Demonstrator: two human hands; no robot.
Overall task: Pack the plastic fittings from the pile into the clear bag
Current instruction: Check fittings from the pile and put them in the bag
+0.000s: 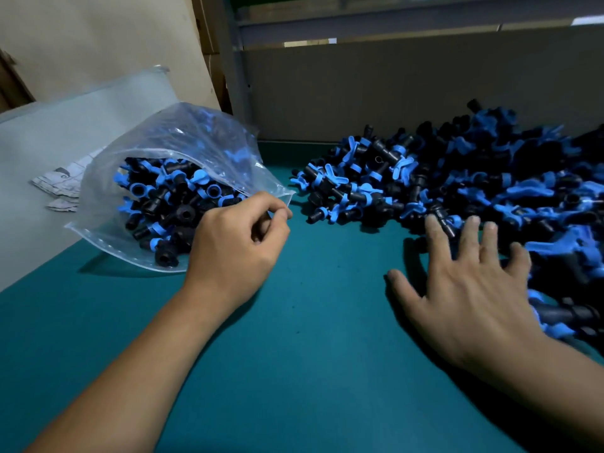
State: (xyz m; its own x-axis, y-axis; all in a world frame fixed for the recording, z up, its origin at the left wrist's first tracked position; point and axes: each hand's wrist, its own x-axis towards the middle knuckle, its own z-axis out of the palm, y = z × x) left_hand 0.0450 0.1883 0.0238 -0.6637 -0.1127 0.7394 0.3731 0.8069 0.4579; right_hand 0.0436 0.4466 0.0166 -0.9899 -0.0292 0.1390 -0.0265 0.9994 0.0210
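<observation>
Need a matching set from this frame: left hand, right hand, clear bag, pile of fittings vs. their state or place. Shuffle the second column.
Things:
1. left hand
2. right hand
3. clear bag
4. pile of fittings

States:
A. loose on the green table, right side
B. fingers spread, reaching onto the pile's edge
C. pinching the bag's rim
D. lying open, partly filled

Pairs: 1-C, 2-B, 3-D, 4-A
</observation>
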